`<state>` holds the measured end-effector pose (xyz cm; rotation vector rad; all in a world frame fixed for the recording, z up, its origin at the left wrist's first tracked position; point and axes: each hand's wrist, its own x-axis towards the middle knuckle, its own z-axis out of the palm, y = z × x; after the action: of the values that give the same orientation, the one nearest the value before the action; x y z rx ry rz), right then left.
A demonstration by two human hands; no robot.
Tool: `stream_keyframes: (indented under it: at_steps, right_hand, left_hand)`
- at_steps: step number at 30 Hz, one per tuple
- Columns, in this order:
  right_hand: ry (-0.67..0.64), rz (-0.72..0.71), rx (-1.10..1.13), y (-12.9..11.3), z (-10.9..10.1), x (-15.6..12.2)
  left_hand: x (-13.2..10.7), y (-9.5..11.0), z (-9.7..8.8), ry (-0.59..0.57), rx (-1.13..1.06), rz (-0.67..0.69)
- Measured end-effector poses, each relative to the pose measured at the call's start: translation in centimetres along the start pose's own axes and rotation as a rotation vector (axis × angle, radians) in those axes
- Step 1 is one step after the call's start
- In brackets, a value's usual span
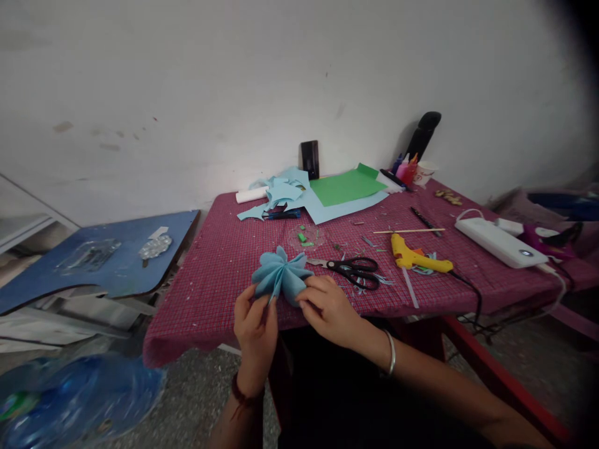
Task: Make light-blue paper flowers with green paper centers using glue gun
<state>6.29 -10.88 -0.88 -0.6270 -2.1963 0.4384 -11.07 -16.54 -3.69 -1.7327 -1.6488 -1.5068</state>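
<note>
A light blue pleated paper flower (281,277) rests at the near edge of the red checked tablecloth (219,262). My left hand (255,327) pinches its lower left folds with closed fingers. My right hand (327,305) grips its right side, fingers curled over the paper. Both hands hold the same piece, just above the table's front edge.
Black scissors (358,271) and a yellow glue gun (416,257) lie right of the flower. Farther back are blue paper scraps (281,193), a green sheet (346,186), a thin stick (407,231), a white power strip (498,243) and bottles (406,167). A blue board (107,262) sits left.
</note>
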Motion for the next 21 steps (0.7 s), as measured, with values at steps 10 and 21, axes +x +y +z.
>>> stream_keyframes:
  at_steps: [10, 21]
  right_hand:
    - [0.039, -0.017, -0.030, -0.18, -0.11, -0.05]
    - [0.015, -0.007, -0.033, -0.12, -0.28, -0.06]
  left_hand:
    - [-0.29, -0.37, -0.01, 0.028, 0.000, 0.011]
    - [-0.15, -0.29, 0.16, -0.034, 0.055, -0.008]
